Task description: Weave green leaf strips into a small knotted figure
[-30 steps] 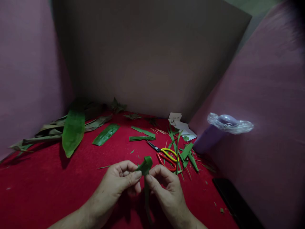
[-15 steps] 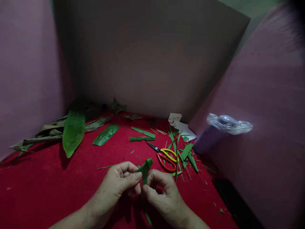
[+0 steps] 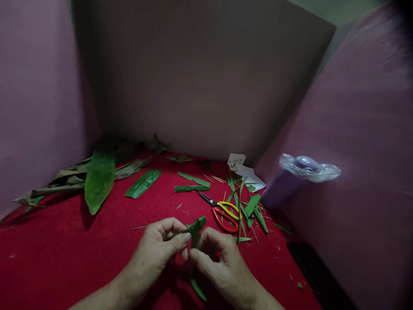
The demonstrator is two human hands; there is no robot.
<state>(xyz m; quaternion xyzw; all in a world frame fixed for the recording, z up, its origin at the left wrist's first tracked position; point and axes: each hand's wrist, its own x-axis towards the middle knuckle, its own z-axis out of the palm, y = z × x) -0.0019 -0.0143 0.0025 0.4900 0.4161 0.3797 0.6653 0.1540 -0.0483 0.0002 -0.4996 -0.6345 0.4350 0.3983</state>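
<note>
A folded green leaf strip (image 3: 195, 227) is held between my two hands, its bent top pointing up and to the right. My left hand (image 3: 158, 246) pinches the fold between thumb and fingers. On the other side, my right hand (image 3: 222, 262) has thumb and forefinger closed on the lower part of the same strip. The strip's loose tail curves down below my hands toward the red cloth. Just beyond my right hand lie scissors (image 3: 226, 214) with one red and one yellow handle, blades pointing left.
Leaf scraps (image 3: 253, 206) lie right of the scissors, near white paper (image 3: 250, 176). Cut leaf pieces (image 3: 192, 188) and a broad leaf (image 3: 100, 181) rest farther back and left. A purple container (image 3: 284, 187) with clear plastic stands at right, behind a black flat object (image 3: 318, 273).
The folded top of the strip has tipped lower and flatter. Its tail has swung and now curves more. My right thumb has shifted slightly left.
</note>
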